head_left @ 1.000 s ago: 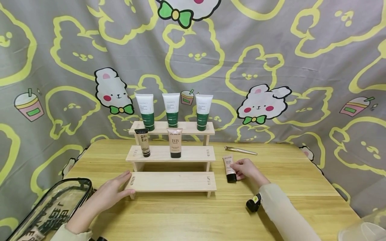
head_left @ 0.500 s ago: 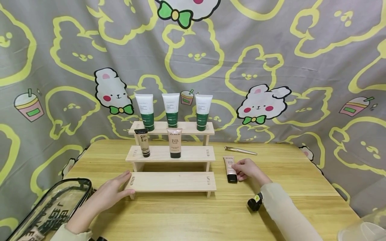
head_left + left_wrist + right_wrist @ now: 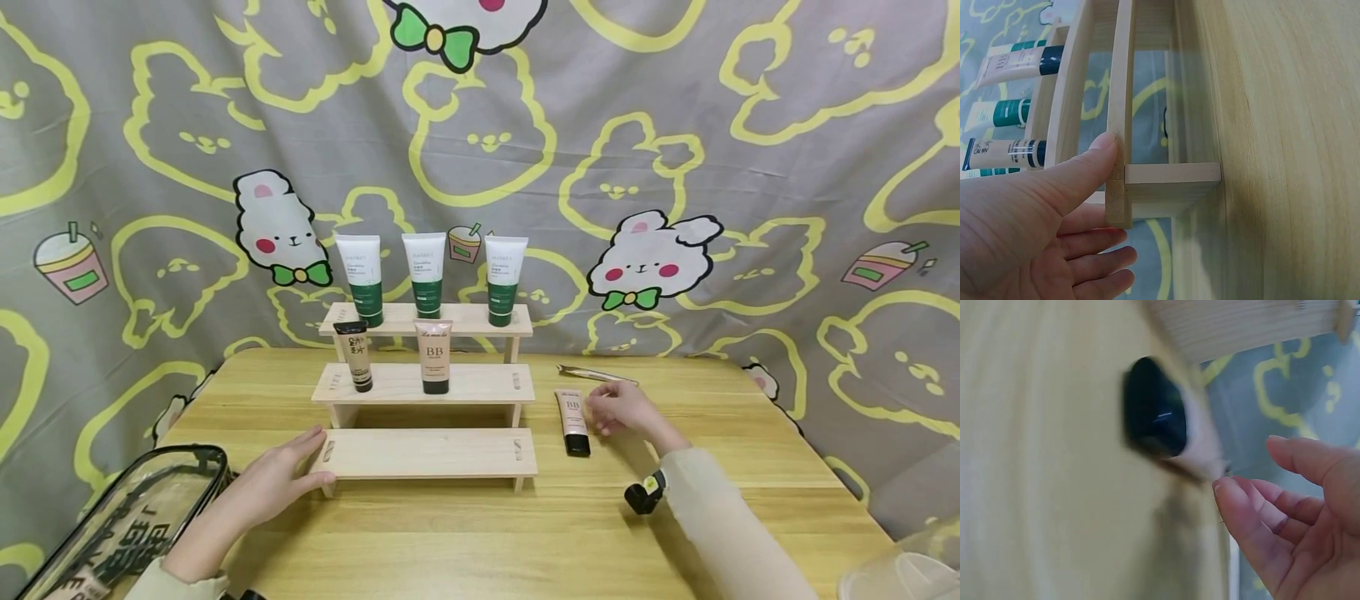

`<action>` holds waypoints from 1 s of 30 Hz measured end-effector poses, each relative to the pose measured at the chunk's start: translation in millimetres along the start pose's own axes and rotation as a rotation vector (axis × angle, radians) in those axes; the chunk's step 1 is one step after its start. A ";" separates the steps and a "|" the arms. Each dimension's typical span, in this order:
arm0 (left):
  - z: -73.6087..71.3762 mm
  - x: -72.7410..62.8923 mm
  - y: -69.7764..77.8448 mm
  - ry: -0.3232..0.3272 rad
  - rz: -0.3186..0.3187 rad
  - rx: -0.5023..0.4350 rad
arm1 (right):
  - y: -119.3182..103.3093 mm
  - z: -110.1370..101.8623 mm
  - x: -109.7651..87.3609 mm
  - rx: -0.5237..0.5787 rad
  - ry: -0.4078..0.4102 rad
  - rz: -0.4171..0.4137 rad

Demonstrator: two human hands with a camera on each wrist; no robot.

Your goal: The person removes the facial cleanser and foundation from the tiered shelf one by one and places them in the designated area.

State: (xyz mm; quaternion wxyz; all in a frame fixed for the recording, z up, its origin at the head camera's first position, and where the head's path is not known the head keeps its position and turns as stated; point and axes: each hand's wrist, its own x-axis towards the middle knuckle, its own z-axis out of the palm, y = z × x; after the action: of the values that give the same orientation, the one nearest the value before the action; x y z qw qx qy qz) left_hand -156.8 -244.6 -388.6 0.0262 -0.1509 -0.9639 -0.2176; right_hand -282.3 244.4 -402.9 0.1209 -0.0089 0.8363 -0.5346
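On the wooden table (image 3: 465, 533) stands a three-step wooden display rack (image 3: 423, 454). My left hand (image 3: 273, 483) holds the left end of its lowest board; in the left wrist view the thumb (image 3: 1094, 164) presses the front edge, and the index finger goes behind the board. A pink BB cream tube (image 3: 573, 421) with a black cap lies right of the rack. Just beside it is my right hand (image 3: 622, 412), holding nothing, with fingers loosely bent. In the right wrist view, the tube's black cap (image 3: 1155, 407) looks blurred, and its far end is close to the fingertips.
Three white-and-green tubes (image 3: 427, 275) stand on the top step. The middle step bears a black-and-beige tube (image 3: 354, 357) and a pink BB tube (image 3: 433, 357). A slim silvery tool (image 3: 592, 374) lies behind my right hand. A clear bag (image 3: 127, 517) is at left.
My right hand has let go of the BB cream tube and moved slightly right and back. The tube lies nearly where it was. The left hand has not moved.
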 end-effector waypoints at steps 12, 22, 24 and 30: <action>0.3 -0.5 -0.6 -0.011 -0.004 -0.011 | -67.0 -8.5 -20.1 -0.067 0.011 -0.296; 0.4 -0.1 -2.1 -0.008 0.000 -0.008 | -111.7 30.3 -31.5 -0.066 -0.017 -0.436; 0.4 0.0 -2.2 -0.007 0.001 -0.010 | -117.3 40.6 -31.7 -0.056 -0.027 -0.459; 0.9 0.3 -1.7 -0.008 0.001 -0.011 | -132.4 70.7 -29.8 -0.008 -0.049 -0.527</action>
State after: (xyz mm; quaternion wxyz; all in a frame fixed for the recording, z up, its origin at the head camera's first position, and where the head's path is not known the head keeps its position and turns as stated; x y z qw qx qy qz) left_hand -157.6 -245.6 -390.0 0.0217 -0.1523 -0.9627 -0.2224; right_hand -253.6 128.9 -306.7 -0.0025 -0.2399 0.8040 -0.5441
